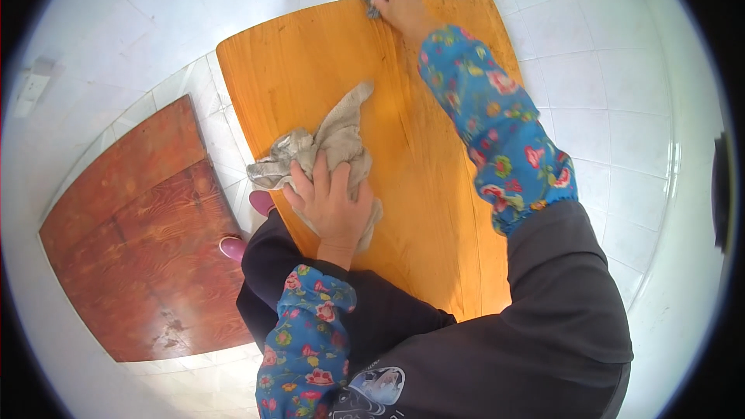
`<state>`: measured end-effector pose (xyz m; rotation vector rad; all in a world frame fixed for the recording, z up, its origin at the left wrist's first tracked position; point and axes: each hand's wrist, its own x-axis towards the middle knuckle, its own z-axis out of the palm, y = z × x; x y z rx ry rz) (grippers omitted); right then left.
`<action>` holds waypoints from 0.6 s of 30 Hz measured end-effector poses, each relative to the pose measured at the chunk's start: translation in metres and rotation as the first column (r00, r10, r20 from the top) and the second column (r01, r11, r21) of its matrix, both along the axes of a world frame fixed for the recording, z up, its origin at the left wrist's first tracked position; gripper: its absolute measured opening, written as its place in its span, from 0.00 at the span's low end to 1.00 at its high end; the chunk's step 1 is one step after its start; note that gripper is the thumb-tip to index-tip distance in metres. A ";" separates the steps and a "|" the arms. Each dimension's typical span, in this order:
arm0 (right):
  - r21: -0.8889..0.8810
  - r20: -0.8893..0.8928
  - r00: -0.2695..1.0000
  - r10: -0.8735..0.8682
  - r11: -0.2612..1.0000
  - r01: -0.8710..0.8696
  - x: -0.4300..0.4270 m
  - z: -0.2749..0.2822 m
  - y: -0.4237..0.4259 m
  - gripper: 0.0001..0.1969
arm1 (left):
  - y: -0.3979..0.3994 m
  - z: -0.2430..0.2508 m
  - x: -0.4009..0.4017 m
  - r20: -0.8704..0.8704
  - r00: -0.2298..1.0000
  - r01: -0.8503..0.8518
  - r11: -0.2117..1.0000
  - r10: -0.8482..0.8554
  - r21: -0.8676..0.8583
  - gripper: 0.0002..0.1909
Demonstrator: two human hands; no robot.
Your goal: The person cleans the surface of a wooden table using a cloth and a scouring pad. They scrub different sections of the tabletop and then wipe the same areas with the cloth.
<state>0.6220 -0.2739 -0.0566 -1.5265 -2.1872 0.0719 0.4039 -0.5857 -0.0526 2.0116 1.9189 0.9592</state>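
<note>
A yellow-brown wooden tabletop (419, 145) with rounded corners lies before me. Near its far edge, my right hand (401, 7) grips a small grey-green scouring pad (372, 7), partly hidden by the fingers. The pad touches the wood at the rim. On the near left part of the top, my left hand (332, 203) lies flat with fingers spread over a crumpled beige-grey rag (343, 134). One end of this cloth reaches towards the middle of the board, and another part hangs by the left edge. Both forearms wear blue floral sleeve covers.
At the left, a low reddish-brown wooden surface (157, 250) has a worn patch near its front. Pink shoes (233, 248) show between it and the tabletop. White tiles (599, 81) surround both. A white power socket (34, 86) sits at the far left.
</note>
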 end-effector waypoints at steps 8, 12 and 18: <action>-0.154 0.055 0.995 0.083 0.985 -0.074 -0.015 0.003 -0.056 0.11 | -0.001 0.001 -0.014 -0.050 0.999 -0.018 1.000 0.018 0.004 0.18; -0.149 -0.106 0.987 0.118 0.980 -0.133 0.004 0.012 -0.057 0.10 | 0.003 0.006 -0.004 -0.044 0.999 -0.005 1.000 0.006 0.028 0.18; -0.100 -0.113 0.983 0.147 0.982 -0.159 0.006 -0.001 -0.112 0.07 | 0.003 0.003 -0.002 -0.065 0.998 0.013 0.999 -0.010 0.039 0.18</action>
